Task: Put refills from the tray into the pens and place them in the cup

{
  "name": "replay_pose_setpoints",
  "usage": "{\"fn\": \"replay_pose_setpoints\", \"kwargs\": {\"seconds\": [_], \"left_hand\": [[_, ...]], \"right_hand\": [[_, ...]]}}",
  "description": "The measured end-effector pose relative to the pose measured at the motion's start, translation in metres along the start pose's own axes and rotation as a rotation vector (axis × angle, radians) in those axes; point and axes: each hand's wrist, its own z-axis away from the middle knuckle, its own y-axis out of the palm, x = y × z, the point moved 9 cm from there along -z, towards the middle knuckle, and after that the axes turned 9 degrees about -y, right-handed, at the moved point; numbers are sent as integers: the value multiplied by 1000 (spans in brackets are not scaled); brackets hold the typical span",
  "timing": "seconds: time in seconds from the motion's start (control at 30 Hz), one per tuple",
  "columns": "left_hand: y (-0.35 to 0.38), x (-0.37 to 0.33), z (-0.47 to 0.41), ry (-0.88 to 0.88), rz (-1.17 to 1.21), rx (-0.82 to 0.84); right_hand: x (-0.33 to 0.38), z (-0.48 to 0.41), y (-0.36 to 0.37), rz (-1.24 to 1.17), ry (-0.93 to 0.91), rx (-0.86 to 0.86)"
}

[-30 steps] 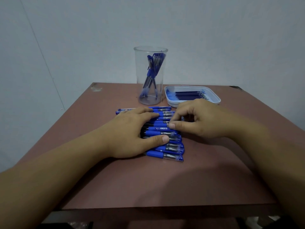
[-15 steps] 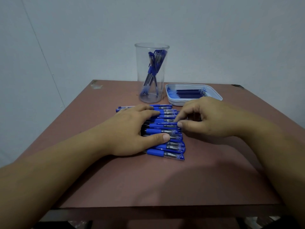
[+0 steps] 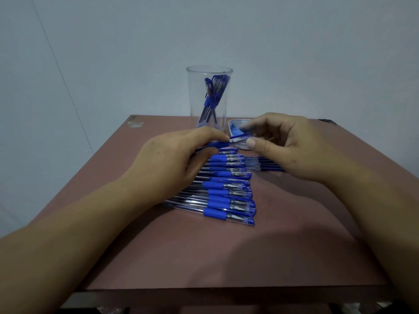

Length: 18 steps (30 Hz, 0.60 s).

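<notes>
Both hands are on one pen (image 3: 226,142). The left hand (image 3: 174,164) curls round its blue grip, and the right hand (image 3: 288,146) pinches the clear cap end between thumb and forefinger. They hold it just above the row of pens (image 3: 226,191) lying side by side on the table (image 3: 204,257). That two-ended hold looks set for pulling the pen apart so a refill can go in. At the back stands the clear cup (image 3: 209,98) with a few pens leaning inside, and the tray (image 3: 235,123) is just beside it. The right hand hides most of the tray, so its refills can't be counted. Thin dark sticks under the right palm could be pens or refills, hard to tell.
</notes>
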Motion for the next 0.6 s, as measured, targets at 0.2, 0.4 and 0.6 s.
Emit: {"fn": "replay_pose_setpoints", "kwargs": {"seconds": [0.2, 0.4, 0.6], "left_hand": [[-1, -1, 0, -25, -7, -2], [0, 3, -4, -23, 64, -54], [3, 5, -4, -46, 68, -48]], "right_hand": [[13, -2, 1, 38, -124, -59], [16, -2, 8, 30, -135, -36], [17, -3, 8, 96, -167, -41]]}}
